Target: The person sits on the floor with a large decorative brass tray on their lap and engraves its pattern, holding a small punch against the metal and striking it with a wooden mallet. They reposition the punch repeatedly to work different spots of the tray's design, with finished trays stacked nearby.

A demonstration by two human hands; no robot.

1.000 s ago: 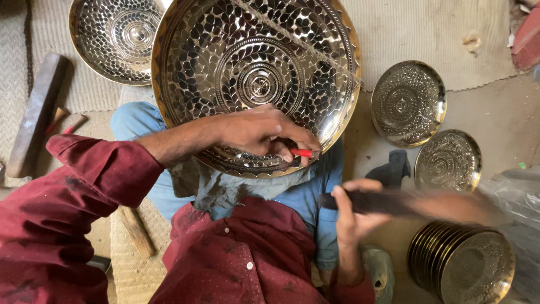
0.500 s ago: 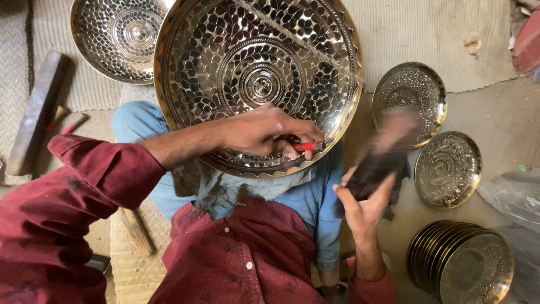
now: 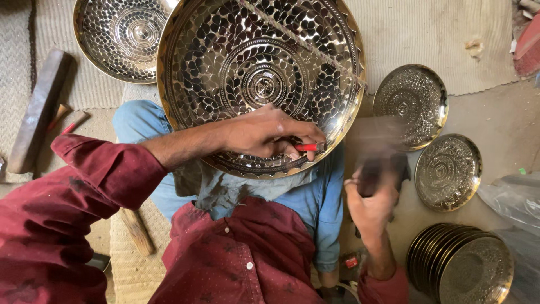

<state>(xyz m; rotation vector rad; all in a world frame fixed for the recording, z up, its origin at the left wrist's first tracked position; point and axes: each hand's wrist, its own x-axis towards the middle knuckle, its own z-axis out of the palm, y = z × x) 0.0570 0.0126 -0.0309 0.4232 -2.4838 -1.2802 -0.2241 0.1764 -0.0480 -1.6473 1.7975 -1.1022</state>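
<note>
A large engraved brass tray (image 3: 259,79) rests tilted on my lap, its patterned face toward me. My left hand (image 3: 267,135) lies on its lower rim and pinches a small red-handled chisel (image 3: 308,147) against the metal. My right hand (image 3: 372,197) is raised beside the tray's right edge, gripping a dark hammer (image 3: 385,171) that is blurred with motion. My sleeves and shirt are dark red, my trousers blue.
Another large patterned tray (image 3: 121,34) lies at the top left. Two small engraved plates (image 3: 410,106) (image 3: 448,171) sit on the floor at right, with a stack of similar plates (image 3: 464,264) below them. A wooden block (image 3: 38,110) lies at left, clear plastic (image 3: 514,197) at far right.
My right hand has swung the hammer up from a low, sideways position and in toward the chisel. The left hand and chisel have stayed on the tray's rim.
</note>
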